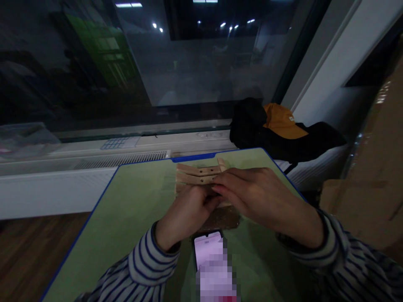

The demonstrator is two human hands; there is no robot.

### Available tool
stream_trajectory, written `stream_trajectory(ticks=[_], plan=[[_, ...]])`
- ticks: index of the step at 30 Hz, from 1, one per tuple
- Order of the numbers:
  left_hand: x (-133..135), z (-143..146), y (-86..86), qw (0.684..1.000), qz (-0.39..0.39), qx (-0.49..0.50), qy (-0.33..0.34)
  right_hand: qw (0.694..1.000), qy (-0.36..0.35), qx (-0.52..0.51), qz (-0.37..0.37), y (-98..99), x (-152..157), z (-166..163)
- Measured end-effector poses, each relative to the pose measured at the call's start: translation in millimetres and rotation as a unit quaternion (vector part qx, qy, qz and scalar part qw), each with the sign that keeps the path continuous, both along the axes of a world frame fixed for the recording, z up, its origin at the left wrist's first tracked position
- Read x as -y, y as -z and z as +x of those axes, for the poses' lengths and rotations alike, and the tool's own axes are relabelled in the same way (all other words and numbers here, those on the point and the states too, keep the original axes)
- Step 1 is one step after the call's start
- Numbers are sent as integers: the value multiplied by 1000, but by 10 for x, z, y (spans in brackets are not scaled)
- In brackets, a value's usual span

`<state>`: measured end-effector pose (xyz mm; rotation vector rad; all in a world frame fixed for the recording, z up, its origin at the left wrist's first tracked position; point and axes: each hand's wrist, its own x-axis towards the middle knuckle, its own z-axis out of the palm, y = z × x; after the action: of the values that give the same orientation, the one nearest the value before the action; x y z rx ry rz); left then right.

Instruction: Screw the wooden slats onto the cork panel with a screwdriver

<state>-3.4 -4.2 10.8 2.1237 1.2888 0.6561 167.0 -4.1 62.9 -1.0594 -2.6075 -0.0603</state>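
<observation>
A light wooden slatted piece with several small dark holes is at the far middle of the green table. My left hand is closed at its near edge, the fingers curled and mostly hidden behind the hand. From the right, my right hand pinches the same piece, its fingertips pressed together close to the holes. The two hands meet over the near part of the wood and cover it. Just below them lies a flat brown piece, partly hidden by the hands.
A phone with a lit screen lies on the green table in front of me. Beyond the table's blue edge stand a white radiator and a window. A black bag and orange cap sit at the right, near cardboard.
</observation>
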Motion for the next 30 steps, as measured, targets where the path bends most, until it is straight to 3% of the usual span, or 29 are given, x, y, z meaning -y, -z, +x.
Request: stream_trajectory(ticks=[5,13,23,30], plan=[[-16,2,52,999,10,-11,-36,1000,-2,-14,-23,32,6,10],[-11,6,31,1000,-19,23,-8,995,-66,-58,-40,41,-25,85],[10,-24,-39,1000,4,1,29,998,-23,-36,-39,44,-22,-15],[-7,-30,-16,1000,12,-20,-20,998,-13,-30,-51,58,-10,-19]])
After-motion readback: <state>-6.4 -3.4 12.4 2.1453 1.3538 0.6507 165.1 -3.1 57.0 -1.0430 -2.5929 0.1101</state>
